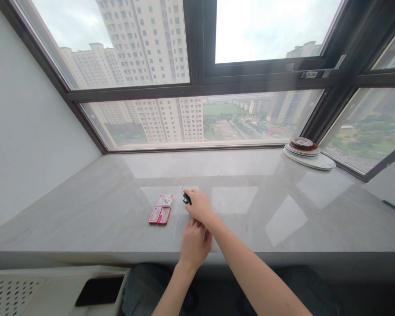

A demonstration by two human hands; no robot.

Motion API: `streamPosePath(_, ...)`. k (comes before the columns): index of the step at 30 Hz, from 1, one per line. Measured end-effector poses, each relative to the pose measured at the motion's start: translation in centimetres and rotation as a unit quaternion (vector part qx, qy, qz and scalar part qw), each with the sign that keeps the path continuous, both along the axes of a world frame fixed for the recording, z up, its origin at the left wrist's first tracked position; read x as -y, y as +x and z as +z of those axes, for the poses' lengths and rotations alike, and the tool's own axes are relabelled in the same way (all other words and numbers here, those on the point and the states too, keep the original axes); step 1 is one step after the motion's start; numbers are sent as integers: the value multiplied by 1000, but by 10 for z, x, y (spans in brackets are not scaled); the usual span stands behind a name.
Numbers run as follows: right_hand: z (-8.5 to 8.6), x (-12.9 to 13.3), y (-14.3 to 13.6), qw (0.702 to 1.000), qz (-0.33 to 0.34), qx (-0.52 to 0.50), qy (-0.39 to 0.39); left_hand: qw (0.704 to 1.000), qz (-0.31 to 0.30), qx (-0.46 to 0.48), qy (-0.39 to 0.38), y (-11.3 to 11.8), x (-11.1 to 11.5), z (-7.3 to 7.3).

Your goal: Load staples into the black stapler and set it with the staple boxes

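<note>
Count one left hand (194, 245), one right hand (199, 205), one black object (186, 199), at least four small boxes (163, 215), one basket (11, 292), one plate stack (303, 152).

From one head-worn camera, we look forward and down at our nearby left hand (194, 245) and right hand (199, 205), across a marbled windowsill (95, 210) toward dark-framed windows (195, 81).

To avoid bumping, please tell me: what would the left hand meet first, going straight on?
The left hand would probably meet the right hand, directly ahead; whether they touch is unclear.
</note>
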State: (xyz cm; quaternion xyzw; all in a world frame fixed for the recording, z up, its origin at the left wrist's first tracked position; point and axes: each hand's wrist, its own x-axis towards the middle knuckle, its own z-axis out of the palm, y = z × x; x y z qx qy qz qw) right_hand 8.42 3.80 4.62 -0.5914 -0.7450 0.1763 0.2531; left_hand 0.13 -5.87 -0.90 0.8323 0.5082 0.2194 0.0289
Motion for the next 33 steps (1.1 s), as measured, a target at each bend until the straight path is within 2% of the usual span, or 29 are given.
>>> streamPosePath(3,-4,15,56,1000,0,1,6,998,28,54,-17,3,2,12)
streamPosePath(6,-13,32,90,999,-23,-24,42,999,35,36,-4,12,-2,16)
streamPosePath(8,-21,39,96,995,-40,-52,77,1000,16,1,2,18,-7,14)
streamPosePath(11,-29,38,87,987,-74,-84,112,1000,-16,-21,-13,22,-15,11)
streamPosePath(13,-30,31,79,979,-98,-123,127,999,-18,-18,-24,21,-21,10)
streamPosePath(15,-26,22,77,959,-127,-214,133,1000,-7,-11,-29,18,-27,9)
streamPosePath(17,-23,14,83,909,-167,-358,132,999,10,-3,-30,14,-33,7)
streamPosePath(18,-22,10,90,869,-188,-438,130,999,16,3,-31,13,-36,6)
streamPosePath(20,-24,7,105,769,-220,-588,119,999,17,15,-28,11,-39,3)
streamPosePath(22,-31,8,122,681,-232,-688,90,999,10,28,-23,11,-41,0)
streamPosePath(23,-35,11,130,655,-233,-715,72,999,6,34,-21,11,-42,-1)
streamPosePath(24,-39,15,136,640,-234,-730,55,999,4,40,-19,10,-42,0)
streamPosePath(26,-47,28,147,634,-230,-738,28,998,11,59,-10,6,-42,2)
streamPosePath(28,-52,47,155,635,-215,-742,5,995,53,79,20,-5,-40,5)
streamPosePath(30,-55,72,162,645,-195,-739,-14,984,145,83,64,-23,-35,7)
streamPosePath(33,-57,109,169,694,-189,-694,-32,953,282,53,96,-59,-20,3)
